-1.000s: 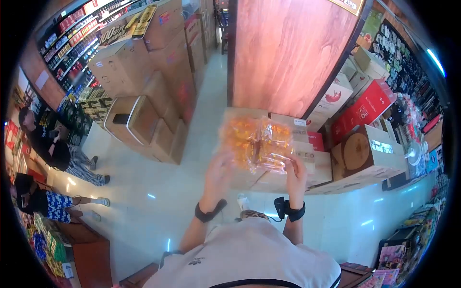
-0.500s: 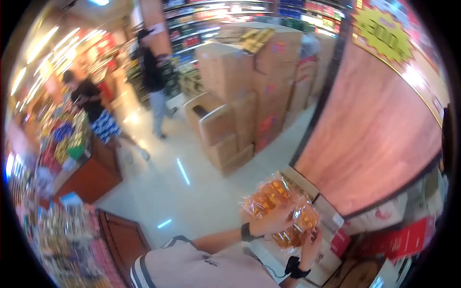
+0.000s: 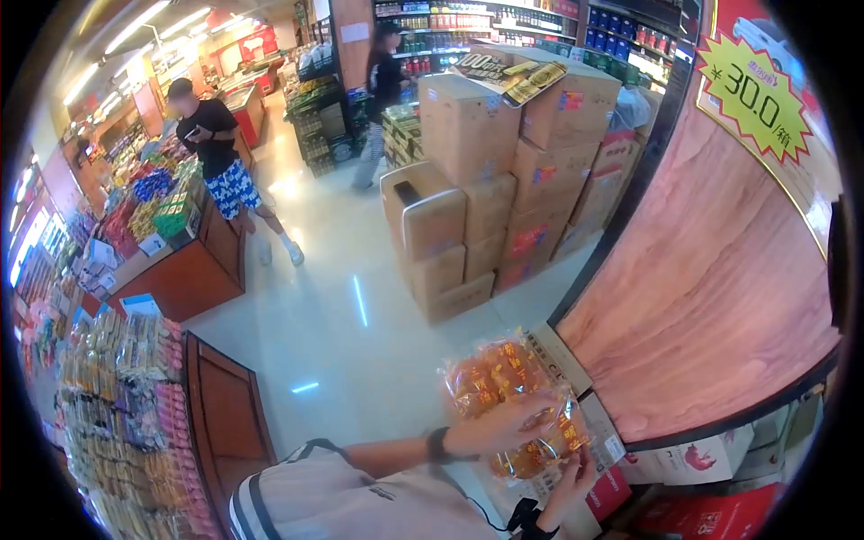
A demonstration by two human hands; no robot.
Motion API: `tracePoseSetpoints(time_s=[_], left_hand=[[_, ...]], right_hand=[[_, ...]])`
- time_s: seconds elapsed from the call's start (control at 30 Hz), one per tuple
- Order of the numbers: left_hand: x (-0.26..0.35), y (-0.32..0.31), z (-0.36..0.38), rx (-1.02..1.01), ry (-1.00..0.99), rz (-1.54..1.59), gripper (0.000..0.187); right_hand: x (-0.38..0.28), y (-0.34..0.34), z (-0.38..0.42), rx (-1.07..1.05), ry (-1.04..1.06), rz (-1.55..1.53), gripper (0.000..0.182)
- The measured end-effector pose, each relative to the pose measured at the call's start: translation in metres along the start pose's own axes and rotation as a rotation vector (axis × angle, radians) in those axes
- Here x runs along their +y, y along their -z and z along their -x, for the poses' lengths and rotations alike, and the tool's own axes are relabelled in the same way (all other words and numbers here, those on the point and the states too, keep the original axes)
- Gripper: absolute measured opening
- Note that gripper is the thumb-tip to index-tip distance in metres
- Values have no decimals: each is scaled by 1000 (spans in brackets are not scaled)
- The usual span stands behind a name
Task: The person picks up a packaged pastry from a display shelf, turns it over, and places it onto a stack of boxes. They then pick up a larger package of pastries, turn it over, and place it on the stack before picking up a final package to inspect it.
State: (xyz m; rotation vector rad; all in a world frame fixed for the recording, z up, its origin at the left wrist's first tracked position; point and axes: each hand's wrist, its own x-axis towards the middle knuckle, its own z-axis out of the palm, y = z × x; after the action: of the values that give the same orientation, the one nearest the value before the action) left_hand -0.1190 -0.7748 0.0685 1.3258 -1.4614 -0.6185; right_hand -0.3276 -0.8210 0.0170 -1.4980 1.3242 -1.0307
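Note:
Clear plastic packages of golden-brown, bread-like food (image 3: 490,376), printed with yellow and red, lie on cartons at the lower right. My left hand (image 3: 506,421) reaches across them from the left, its fingers bent on the wrapping of the nearer package (image 3: 522,457). The plastic and glare partly hide those fingertips. At the right edge of the same package, my right hand (image 3: 569,481) pinches the wrapping between thumb and fingers. Both wrists wear black bands.
Stacked brown cartons (image 3: 468,126) stand ahead. A wood-grain panel (image 3: 702,297) with a yellow price sign (image 3: 756,94) rises at right. Packaged goods (image 3: 126,405) fill a left display. A person holding a phone (image 3: 216,144) stands at left; another person (image 3: 385,90) is near the shelves.
The view has shifted, so the surroundings sit differently in the picture. The person in the far aisle has moved beside the stacked cartons. My hands remain at the packages.

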Motion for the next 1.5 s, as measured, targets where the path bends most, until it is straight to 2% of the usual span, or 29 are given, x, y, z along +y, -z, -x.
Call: tracePoseSetpoints(time_s=[0.1, 0.2, 0.37, 0.57, 0.7, 0.77, 0.87, 1.03, 1.27, 1.5], left_hand=[[25, 17, 7, 29, 106, 51, 44], [9, 17, 29, 148, 189, 135, 44], [26, 46, 80, 342, 225, 96, 45], [71, 83, 180, 604, 194, -7, 46], [110, 92, 273, 839, 234, -47, 42], [120, 81, 318, 983, 248, -23, 43], [142, 71, 378, 1127, 237, -51, 42], [170, 43, 459, 1331, 276, -66, 37], [217, 21, 525, 1556, 203, -163, 36], [234, 12, 578, 1791, 216, -241, 37]], right_hand=[[-15, -6, 2, -6, 18, -85, 30], [-26, -15, 5, -119, 53, -82, 31], [-44, -41, 26, -269, 100, -145, 34], [-80, -75, 86, -515, 167, -113, 32], [-93, -102, 149, -735, 305, -180, 32], [-87, -109, 175, -832, 391, -158, 33], [-117, -105, 232, -965, 422, 42, 34], [-117, -110, 302, -1148, 489, -187, 32], [-146, -96, 380, -1361, 625, -105, 34], [-146, -131, 438, -1599, 690, -140, 35]])
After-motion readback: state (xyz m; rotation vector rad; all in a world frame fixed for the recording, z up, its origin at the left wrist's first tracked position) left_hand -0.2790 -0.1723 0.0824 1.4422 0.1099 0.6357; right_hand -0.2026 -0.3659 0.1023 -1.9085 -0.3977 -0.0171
